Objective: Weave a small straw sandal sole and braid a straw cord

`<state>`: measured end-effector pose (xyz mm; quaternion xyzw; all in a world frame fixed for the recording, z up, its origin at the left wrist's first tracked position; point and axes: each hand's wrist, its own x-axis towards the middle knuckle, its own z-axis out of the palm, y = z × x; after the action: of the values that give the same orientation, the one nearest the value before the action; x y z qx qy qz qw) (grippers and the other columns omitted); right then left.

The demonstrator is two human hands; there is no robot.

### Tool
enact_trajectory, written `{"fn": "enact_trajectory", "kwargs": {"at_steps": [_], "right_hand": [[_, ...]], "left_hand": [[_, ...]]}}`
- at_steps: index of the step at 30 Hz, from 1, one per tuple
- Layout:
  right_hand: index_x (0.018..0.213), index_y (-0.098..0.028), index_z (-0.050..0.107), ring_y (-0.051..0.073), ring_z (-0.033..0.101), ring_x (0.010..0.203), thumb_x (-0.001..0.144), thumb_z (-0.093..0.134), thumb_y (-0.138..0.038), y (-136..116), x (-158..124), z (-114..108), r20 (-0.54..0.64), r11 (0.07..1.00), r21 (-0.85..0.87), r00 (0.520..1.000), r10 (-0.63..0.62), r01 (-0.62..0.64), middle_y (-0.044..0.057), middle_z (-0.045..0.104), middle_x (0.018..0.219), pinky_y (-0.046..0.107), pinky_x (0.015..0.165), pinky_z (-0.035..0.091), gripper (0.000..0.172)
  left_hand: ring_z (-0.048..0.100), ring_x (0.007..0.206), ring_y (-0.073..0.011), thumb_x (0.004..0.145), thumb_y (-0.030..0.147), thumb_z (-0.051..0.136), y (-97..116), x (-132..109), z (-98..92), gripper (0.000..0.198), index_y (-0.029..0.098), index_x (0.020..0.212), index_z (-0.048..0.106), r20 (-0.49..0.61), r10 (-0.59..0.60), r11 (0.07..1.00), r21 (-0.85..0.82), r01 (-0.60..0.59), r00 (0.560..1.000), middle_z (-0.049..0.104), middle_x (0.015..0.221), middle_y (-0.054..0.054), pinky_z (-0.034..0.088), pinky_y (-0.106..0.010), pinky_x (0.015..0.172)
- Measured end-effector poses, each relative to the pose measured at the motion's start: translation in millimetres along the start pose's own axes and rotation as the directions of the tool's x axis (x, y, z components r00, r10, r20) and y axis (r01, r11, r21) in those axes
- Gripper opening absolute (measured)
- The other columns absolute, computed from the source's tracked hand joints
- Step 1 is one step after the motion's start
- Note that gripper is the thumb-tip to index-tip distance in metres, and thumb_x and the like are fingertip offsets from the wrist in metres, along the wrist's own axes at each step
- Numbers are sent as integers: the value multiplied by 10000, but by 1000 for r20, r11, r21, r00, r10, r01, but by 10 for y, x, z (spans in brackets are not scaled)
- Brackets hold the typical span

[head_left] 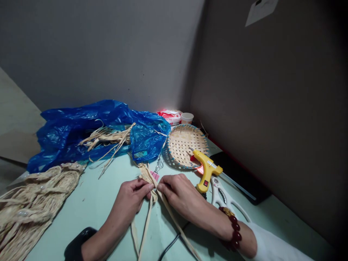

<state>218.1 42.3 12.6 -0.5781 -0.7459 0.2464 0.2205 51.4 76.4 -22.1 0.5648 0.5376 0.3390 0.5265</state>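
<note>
Pale, flat plant-fibre strips (147, 214) run between my two hands and trail down toward the front of the table. My left hand (133, 197) pinches them between thumb and fingers near a folded or braided end (146, 174). Touching fingertips almost with it, my right hand (178, 192) is closed on the same strips from the other side. Just behind the strips, a pink binder clip (154, 175) with wire handles is partly covered. The exact weave between my fingertips is too small to make out.
Braided fibre lengths (40, 203) lie at left. Behind are a blue plastic bag (108, 112) with loose strips (108, 137), a red-and-white packet (171, 116) and a white cup (187, 117). A woven basket (187, 143), yellow glue gun (208, 168), white scissors (228, 199) and black flat object (244, 177) sit rightward.
</note>
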Motion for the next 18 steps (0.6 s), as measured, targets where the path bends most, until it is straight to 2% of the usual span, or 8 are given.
{"fn": "enact_trajectory", "kwargs": {"at_steps": [3,5,8,10,13,18], "right_hand": [[728,-171,573,104,467,597,949,490,-336,-2,-3,21,-3,1000,16,1000,8,-8,-5,605,669,245,532,220,288],[689,-172,540,92,397,541,889,572,-382,-6,-4,43,-41,1000,-11,999,19,-20,-22,560,617,254,508,179,292],[628,-164,506,82,283,490,861,566,-307,2,15,59,-107,997,-59,994,38,-44,-32,479,549,279,505,137,280],[601,-160,496,83,257,489,857,527,-253,17,41,36,-127,997,-56,991,50,-57,-32,445,527,284,509,140,274],[602,-161,524,84,295,496,849,505,-239,43,79,-51,-111,998,-16,992,54,-57,-29,460,521,269,500,164,260],[660,-167,599,81,457,541,798,539,-230,66,100,-161,-1,996,78,999,38,-38,-32,559,578,208,489,248,163]], "left_hand": [[255,336,-45,701,430,655,13,-2,-5,314,157,557,595,2,6,1000,3,-6,1000,385,384,92,147,-202,374],[262,357,-48,700,418,659,15,-3,-9,295,155,577,609,5,9,1000,3,-9,1000,413,414,84,151,-202,379],[255,370,-54,695,421,669,13,-6,-9,319,170,528,565,4,7,1000,6,-7,1000,373,404,92,153,-205,379],[245,365,-58,696,422,670,16,-10,-6,322,179,522,551,1,-2,1000,10,2,1000,336,384,103,146,-208,375],[243,358,-60,689,427,670,27,-19,1,321,183,521,546,-5,-13,1000,10,13,1000,334,368,104,134,-209,372],[258,346,-50,682,437,667,42,-25,1,331,175,520,546,-5,-15,1000,-6,15,1000,372,381,95,142,-203,377]]}}
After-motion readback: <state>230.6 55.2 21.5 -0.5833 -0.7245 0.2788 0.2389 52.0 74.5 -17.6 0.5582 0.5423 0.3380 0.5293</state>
